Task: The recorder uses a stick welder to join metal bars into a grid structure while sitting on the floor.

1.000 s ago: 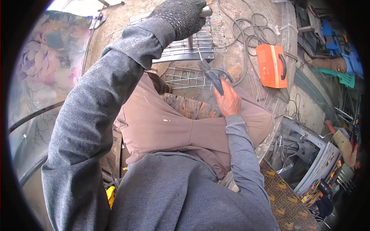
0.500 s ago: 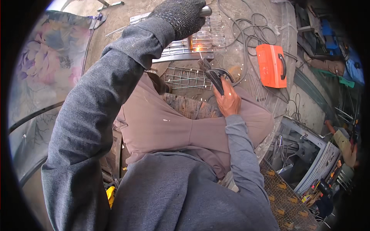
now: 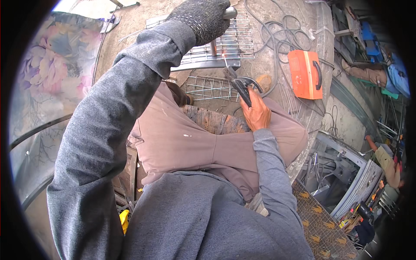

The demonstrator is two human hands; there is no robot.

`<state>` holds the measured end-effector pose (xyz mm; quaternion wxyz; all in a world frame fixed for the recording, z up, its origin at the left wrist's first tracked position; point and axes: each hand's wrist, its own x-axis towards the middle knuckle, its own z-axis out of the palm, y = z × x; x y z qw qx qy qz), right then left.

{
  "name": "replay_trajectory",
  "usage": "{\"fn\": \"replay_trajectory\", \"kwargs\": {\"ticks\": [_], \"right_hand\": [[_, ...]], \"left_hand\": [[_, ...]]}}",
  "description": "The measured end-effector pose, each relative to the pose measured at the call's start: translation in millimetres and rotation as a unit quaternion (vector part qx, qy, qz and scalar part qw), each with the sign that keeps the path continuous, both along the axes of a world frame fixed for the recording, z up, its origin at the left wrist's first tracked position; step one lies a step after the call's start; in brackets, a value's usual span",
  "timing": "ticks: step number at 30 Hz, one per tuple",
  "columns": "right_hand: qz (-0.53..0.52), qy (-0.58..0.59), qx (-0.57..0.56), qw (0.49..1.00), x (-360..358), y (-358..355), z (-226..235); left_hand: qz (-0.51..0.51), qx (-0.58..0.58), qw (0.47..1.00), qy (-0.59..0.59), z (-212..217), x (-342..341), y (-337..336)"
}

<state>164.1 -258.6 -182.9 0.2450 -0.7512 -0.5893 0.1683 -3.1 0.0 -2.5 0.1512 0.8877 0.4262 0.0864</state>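
Note:
My gloved left hand reaches over the far side, fingers wrapped round a shiny metal tube. Below the glove a short metal post rests on a wire grid, which lies over a flat metal frame. Whether post and tube are one piece is hidden. My bare right hand grips a black welding electrode holder. From its jaws a thin electrode points up to the frame's near edge, beside the post, where a small orange glow shows.
An orange welding machine stands at the right, with looped cables beyond it. A second wire grid lies on the ground before a wooden block. A flowered sheet hangs at the left. Another person is at the far right.
The bright arc and flying sparks at the electrode tip have died to a faint glow. Both hands have hardly moved. The person at the far right has shifted slightly.

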Motion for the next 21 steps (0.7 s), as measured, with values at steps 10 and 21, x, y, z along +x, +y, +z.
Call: {"fn": "replay_trajectory", "kwargs": {"ticks": [10,21], "right_hand": [[0.002,0.004,-0.011,1.0,-1.6,1.1,5.1],[0.022,-0.046,0.056,0.997,-2.2,1.8,0.1]], "left_hand": [[-0.013,0.001,1.0,-0.016,9.8,-1.7,-6.4],[-0.034,0.025,0.999,-0.004,-8.7,-5.3,5.7]]}}
